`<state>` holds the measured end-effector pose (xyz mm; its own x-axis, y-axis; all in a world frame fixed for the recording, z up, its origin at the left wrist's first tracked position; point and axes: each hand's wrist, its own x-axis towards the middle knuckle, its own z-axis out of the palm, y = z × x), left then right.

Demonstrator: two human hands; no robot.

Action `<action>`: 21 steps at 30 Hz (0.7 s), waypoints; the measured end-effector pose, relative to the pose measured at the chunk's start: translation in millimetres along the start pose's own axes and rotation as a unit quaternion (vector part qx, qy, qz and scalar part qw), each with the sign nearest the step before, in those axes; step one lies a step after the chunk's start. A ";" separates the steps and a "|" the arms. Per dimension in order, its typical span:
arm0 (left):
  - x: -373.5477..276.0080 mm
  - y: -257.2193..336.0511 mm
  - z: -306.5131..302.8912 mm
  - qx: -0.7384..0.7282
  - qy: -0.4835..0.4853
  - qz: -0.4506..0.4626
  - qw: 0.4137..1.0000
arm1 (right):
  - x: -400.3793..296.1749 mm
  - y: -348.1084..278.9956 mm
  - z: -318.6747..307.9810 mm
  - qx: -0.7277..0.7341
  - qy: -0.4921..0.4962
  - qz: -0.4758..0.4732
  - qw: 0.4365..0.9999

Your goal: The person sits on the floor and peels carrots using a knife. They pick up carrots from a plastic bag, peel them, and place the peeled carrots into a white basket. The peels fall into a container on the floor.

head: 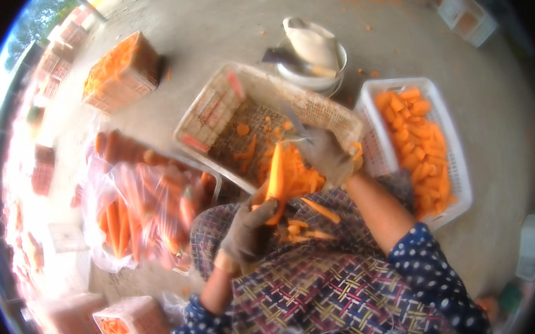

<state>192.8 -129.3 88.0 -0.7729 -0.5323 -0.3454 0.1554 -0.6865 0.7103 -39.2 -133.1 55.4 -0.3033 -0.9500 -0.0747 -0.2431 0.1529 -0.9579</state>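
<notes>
My left hand [254, 230], in a grey-brown glove, grips the lower end of a peeled carrot [275, 178] that points up and away from me. My right hand [326, 154], gloved too, is closed around a bladed hand tool [294, 117], blurred, close to the carrot's upper end. Beneath both hands, orange peelings [296, 171] heap at the near side of a dirty plastic crate [210, 107]. Small carrot pieces [296, 226] and a thin carrot length [321, 210] lie on the patterned apron [335, 290] over my lap.
A white crate [459, 174] of peeled carrots stands at right. Unpeeled carrots [120, 227] fill a clear plastic bag [95, 249] at left. Beyond the middle crate, a white bucket [308, 84] carries a wooden-handled knife [323, 70]. A heaped crate [131, 78] stands farther left.
</notes>
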 end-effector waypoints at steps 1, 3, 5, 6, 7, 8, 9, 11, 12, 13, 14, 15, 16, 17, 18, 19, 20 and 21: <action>-0.1 1.7 -3.2 0.055 0.035 0.007 0.998 | -7.7 -4.9 -3.0 -0.078 -0.042 -0.053 0.995; 3.0 4.4 -16.4 0.109 0.062 -0.004 0.992 | -13.6 -0.8 -7.8 -0.199 -0.076 -0.177 0.961; 7.0 7.7 -19.3 0.162 0.086 -0.008 0.983 | -13.3 14.8 -10.1 -0.281 -0.062 -0.317 0.903; 5.0 12.7 -12.9 0.152 0.093 -0.015 0.984 | -7.6 11.1 -13.2 -0.344 -0.125 -0.198 0.909; 0.9 16.1 -8.5 0.136 0.086 -0.016 0.987 | 0.8 2.5 -17.6 -0.397 -0.184 -0.072 0.896; -3.0 18.8 -5.0 0.120 0.078 -0.017 0.990 | 2.0 -2.7 -20.4 -0.349 -0.194 0.007 0.917; -4.1 21.1 -3.0 0.102 0.073 -0.011 0.992 | 3.0 -7.3 -22.3 -0.303 -0.198 0.084 0.929; 9.5 22.3 -12.1 0.263 0.109 0.043 0.958 | -1.5 -14.1 -25.3 -0.004 -0.106 0.132 0.986; 11.4 21.2 -17.8 0.342 0.131 0.062 0.929 | -7.6 -26.3 -20.8 0.014 -0.137 0.157 0.978; 9.4 25.7 -17.4 0.366 0.133 0.051 0.919 | -12.0 -47.9 -14.8 0.032 -0.166 0.179 0.969; 10.0 32.0 -11.4 0.390 0.126 0.043 0.911 | -16.3 -60.6 -13.9 0.046 -0.185 0.201 0.961; 11.1 36.2 -6.7 0.414 0.120 0.037 0.902 | -20.0 -58.6 -12.5 0.113 -0.157 0.183 0.964; 12.6 33.4 -9.0 0.245 0.118 0.109 0.956 | -24.2 -52.0 -8.0 0.179 -0.133 0.161 0.962; 8.8 39.6 -10.8 0.124 0.091 0.130 0.979 | -28.7 -44.5 -3.0 0.244 -0.109 0.137 0.954; 11.6 33.4 -11.7 0.035 0.066 0.173 0.982 | -32.0 -35.9 5.2 0.281 -0.092 0.121 0.947; 18.5 20.6 -12.6 -0.055 0.038 0.212 0.975 | -43.9 -42.5 13.6 0.333 -0.075 0.133 0.931; 29.1 6.4 -9.0 -0.072 0.013 0.159 0.985 | -44.2 -11.6 25.2 0.280 -0.044 0.021 0.959; 30.2 -8.8 -10.2 -0.088 0.032 0.145 0.985 | -52.0 -21.9 32.8 0.284 -0.048 0.060 0.956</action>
<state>174.4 -144.4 65.1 -0.6398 -0.7458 -0.1857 0.4736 -0.5728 0.6690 12.1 -95.9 71.1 -0.2054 -0.9594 -0.1933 0.3354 0.1166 -0.9348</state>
